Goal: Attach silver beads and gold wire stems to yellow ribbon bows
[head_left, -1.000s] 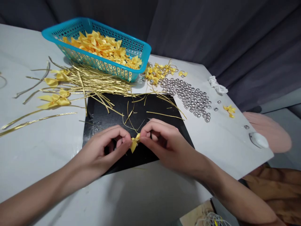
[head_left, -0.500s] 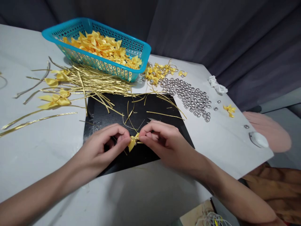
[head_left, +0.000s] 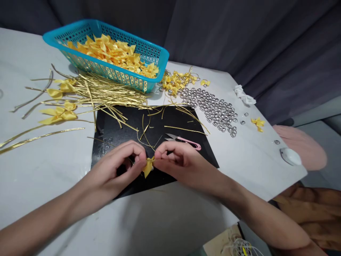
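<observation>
Yellow ribbon bow [head_left: 147,170] sits directly between two bare hands over a black mat [head_left: 160,179], its pointed tail angled down toward the wearer. Thumb and forefinger of the left hand [head_left: 113,161] pinch one side; those of the right hand [head_left: 188,161] pinch the other — neither hand is nearer. The gold tie [head_left: 150,160] at its middle appears to run crosswise, from fingertips to fingertips, and a small silvery bead [head_left: 152,168] shows beside the tail. Pink-handled snips [head_left: 196,145] lie just beyond the right hand, blades pointing left. Farther out, gold strips [head_left: 114,94] spread below a blue basket [head_left: 106,66] of yellow bows, with silver beads [head_left: 210,106] to the right on the white table [head_left: 165,220] — no brand, label or writing is legible.
</observation>
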`<state>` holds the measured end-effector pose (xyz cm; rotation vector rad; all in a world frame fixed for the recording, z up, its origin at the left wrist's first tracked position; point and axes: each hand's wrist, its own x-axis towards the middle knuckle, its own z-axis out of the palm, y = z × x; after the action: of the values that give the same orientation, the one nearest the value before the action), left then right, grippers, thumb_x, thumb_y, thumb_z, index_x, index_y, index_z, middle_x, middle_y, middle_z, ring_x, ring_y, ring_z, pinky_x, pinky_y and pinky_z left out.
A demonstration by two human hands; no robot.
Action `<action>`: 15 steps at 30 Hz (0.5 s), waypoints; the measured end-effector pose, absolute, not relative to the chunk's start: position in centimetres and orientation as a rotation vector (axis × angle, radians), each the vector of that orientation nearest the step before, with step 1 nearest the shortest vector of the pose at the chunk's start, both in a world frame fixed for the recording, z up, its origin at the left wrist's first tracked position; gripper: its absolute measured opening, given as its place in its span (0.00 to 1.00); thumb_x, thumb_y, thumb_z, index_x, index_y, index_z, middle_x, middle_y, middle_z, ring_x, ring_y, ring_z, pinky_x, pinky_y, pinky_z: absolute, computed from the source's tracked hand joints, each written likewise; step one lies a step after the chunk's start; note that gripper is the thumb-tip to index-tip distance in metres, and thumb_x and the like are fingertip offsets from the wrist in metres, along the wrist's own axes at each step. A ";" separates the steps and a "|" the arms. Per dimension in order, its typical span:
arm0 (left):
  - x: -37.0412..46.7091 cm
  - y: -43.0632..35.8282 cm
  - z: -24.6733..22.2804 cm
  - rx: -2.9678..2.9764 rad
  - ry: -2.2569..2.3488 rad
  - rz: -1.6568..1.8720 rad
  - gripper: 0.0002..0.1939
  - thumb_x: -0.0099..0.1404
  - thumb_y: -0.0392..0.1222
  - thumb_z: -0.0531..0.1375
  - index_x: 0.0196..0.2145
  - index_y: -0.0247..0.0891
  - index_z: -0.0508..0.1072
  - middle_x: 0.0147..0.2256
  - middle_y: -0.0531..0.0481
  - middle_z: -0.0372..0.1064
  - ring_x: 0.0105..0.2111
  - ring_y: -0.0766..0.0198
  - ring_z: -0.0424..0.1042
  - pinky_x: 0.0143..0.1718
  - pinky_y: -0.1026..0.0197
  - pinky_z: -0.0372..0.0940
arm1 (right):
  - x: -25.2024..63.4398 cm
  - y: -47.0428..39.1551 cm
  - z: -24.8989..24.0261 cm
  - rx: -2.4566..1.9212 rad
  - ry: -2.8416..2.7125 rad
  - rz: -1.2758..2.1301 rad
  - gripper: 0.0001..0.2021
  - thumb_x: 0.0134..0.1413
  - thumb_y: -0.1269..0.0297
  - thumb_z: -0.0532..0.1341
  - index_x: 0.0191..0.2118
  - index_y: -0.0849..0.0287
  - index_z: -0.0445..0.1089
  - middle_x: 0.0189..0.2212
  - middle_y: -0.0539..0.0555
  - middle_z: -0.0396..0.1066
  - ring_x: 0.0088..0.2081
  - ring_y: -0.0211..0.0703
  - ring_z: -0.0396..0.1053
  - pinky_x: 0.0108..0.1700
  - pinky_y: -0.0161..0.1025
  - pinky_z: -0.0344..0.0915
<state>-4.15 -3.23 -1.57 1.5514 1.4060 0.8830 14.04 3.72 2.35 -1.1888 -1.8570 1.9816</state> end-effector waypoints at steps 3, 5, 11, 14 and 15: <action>-4.1 -3.3 -1.6 1.557 1.418 0.870 0.13 0.69 0.49 0.51 0.30 0.43 0.69 0.32 0.52 0.69 0.32 0.63 0.68 0.28 0.65 0.60 | 14.4 4.0 2.8 -1.140 -2.058 1.755 0.07 0.56 0.68 0.59 0.29 0.60 0.62 0.19 0.41 0.49 0.20 0.29 0.44 0.21 0.30 0.43; -4.0 -3.2 -1.5 1.555 1.426 0.863 0.13 0.68 0.49 0.51 0.29 0.43 0.69 0.32 0.52 0.69 0.33 0.63 0.68 0.28 0.65 0.60 | 14.6 4.1 3.0 -1.106 -2.195 1.589 0.06 0.55 0.72 0.58 0.28 0.60 0.62 0.19 0.42 0.50 0.21 0.29 0.45 0.22 0.30 0.45; -4.1 -2.8 -1.1 1.509 1.370 0.861 0.12 0.67 0.48 0.53 0.29 0.42 0.69 0.33 0.51 0.71 0.35 0.62 0.70 0.32 0.65 0.63 | 14.6 4.1 2.3 -0.968 -2.288 1.418 0.05 0.57 0.67 0.59 0.30 0.60 0.65 0.28 0.47 0.60 0.24 0.29 0.52 0.25 0.30 0.52; -4.1 -2.9 -1.2 1.477 1.372 0.896 0.11 0.67 0.47 0.54 0.30 0.41 0.69 0.33 0.51 0.71 0.34 0.63 0.70 0.32 0.65 0.64 | 14.5 4.1 2.3 -1.014 -2.154 1.632 0.07 0.58 0.61 0.59 0.33 0.59 0.65 0.30 0.48 0.63 0.23 0.29 0.55 0.24 0.30 0.52; -4.1 -2.9 -1.3 1.476 1.371 0.908 0.11 0.67 0.47 0.54 0.30 0.41 0.69 0.33 0.51 0.71 0.34 0.63 0.70 0.32 0.65 0.64 | 14.5 4.1 2.4 -1.061 -2.091 1.708 0.08 0.59 0.59 0.59 0.34 0.59 0.65 0.28 0.47 0.62 0.23 0.29 0.55 0.23 0.30 0.52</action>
<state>-4.13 -2.90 -1.26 1.4765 1.3711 0.9085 14.47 4.05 2.39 -1.0606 -2.0912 1.7084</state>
